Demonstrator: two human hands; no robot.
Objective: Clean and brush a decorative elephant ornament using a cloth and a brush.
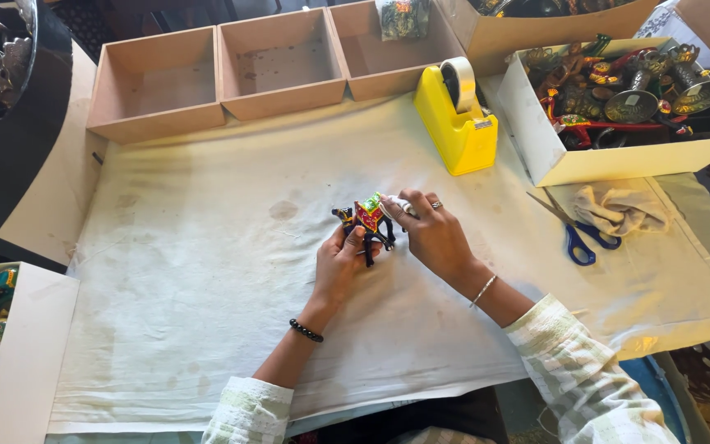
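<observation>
A small dark animal figurine (365,220) with red and green painted trim is held over the white cloth (207,279) at the table's middle. My left hand (340,265) grips it from below, thumb on its body. My right hand (433,230) holds a small white piece, possibly cloth or tape, against the figurine's top right side. I cannot tell exactly what the white piece is. A ring sits on a right finger, a bead bracelet on my left wrist.
A yellow tape dispenser (456,123) stands behind the hands. Blue-handled scissors (575,234) and a crumpled rag (618,207) lie at right. A white box (548,148) of painted metal figurines is at back right. Three wooden trays (281,62) line the back. Another box (18,353) is at front left.
</observation>
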